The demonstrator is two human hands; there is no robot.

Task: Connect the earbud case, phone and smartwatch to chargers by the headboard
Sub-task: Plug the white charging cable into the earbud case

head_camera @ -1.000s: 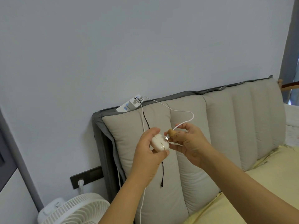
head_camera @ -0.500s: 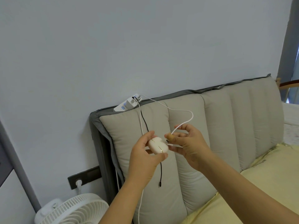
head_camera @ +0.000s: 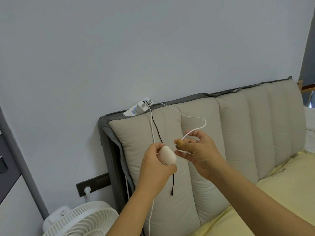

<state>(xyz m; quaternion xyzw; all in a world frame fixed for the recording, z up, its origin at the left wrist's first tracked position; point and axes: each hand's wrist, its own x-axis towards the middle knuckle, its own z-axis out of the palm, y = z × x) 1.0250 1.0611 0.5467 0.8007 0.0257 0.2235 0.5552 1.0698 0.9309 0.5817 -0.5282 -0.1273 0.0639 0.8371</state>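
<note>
Now we hold the case [head_camera: 167, 157] in our left hand [head_camera: 154, 169], fingers curled round it, in front of the headboard [head_camera: 238, 133]. Our right hand [head_camera: 198, 151] pinches the plug [head_camera: 177, 147] of a white cable [head_camera: 192, 117] between thumb and fingers, its tip just beside the case; whether it touches we cannot tell. That cable loops up to the charger [head_camera: 142, 109] lying on top of the headboard. A black cable [head_camera: 173, 184] and a second white cable [head_camera: 151, 210] hang from the same charger down the cushion, behind our left hand. Below on the left stands a fan [head_camera: 80, 220], plugged into a wall socket [head_camera: 92, 183]. Yellow bedding [head_camera: 281, 181] lies to the right.
</note>
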